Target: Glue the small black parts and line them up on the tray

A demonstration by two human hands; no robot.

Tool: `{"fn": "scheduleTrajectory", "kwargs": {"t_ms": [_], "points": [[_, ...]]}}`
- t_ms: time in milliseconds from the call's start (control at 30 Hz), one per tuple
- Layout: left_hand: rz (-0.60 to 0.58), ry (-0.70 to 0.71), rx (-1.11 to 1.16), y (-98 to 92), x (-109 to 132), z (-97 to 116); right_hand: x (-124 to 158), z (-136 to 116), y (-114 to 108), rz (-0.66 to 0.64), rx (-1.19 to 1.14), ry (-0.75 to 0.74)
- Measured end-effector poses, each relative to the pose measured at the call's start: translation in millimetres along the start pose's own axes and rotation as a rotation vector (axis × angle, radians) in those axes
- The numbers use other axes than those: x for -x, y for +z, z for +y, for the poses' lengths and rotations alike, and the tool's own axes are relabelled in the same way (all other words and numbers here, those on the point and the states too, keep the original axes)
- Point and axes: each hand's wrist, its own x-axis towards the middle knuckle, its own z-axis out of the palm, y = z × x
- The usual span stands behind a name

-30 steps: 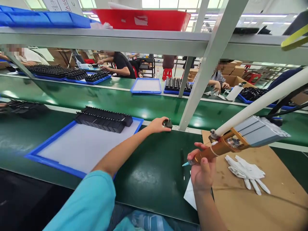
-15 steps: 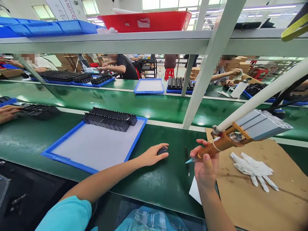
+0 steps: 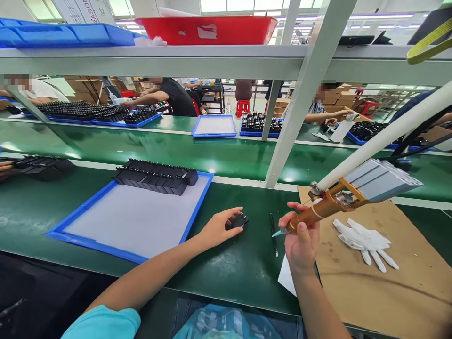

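My left hand [image 3: 219, 228] is low over the green bench, its thumb and fingers curled round a small black plastic part [image 3: 238, 221] that shows between them. In my right hand [image 3: 302, 242] is an orange-gold glue dispenser [image 3: 312, 214] with a pale blue nozzle [image 3: 277, 234] pointing left, towards the black part but apart from it. A hose and a grey block join the dispenser's upper end. Just left of the nozzle a thin black pen-like tool [image 3: 273, 235] lies on the bench.
Left of my hand, a blue-rimmed tray [image 3: 123, 226] bears rows of black housings [image 3: 155, 176] at its far end. White gloves [image 3: 367, 242] lie on cardboard [image 3: 353, 292] at right. A slanted white post [image 3: 300, 99] and a shelf [image 3: 151, 63] stand ahead. Co-workers sit beyond.
The black part shows more between my left fingers, which have spread slightly. My right hand keeps its hold on the dispenser. The whole view has shifted a little.
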Motion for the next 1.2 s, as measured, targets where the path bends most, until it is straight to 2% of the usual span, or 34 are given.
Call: {"fn": "scheduleTrajectory", "kwargs": {"t_ms": [100,167,300,400,467,567,667,933,1200], "points": [[0.017,-0.048,0.164,-2.7,-5.7,-6.1,-0.4,-0.9,3.2,0.015,-0.026,-0.008],[0.032,-0.048,0.154,-2.6,-8.0,-9.7,-0.8,-2.5,8.0,0.030,-0.050,0.011],[0.051,0.040,-0.135,4.4,-5.5,-10.6,-3.7,-4.1,23.9,0.044,-0.096,0.060],[0.024,0.027,-0.372,11.6,-4.4,-7.3,-8.6,-1.7,38.9,0.031,-0.131,0.073],[-0.011,0.001,-0.429,14.2,-5.2,-4.9,-12.0,1.0,48.5,0.002,-0.157,0.085],[-0.029,-0.053,-0.414,12.9,-4.9,-0.9,-15.5,4.9,59.8,-0.033,-0.180,0.090],[0.000,-0.084,-0.371,7.5,-1.1,4.3,-16.6,6.8,66.0,-0.054,-0.201,0.085],[0.044,0.049,-0.279,-0.3,2.5,11.5,-15.1,6.8,67.6,-0.030,-0.203,0.071],[0.024,0.030,-0.234,0.0,3.3,12.9,-12.8,7.5,69.7,-0.015,-0.222,0.055]]}}
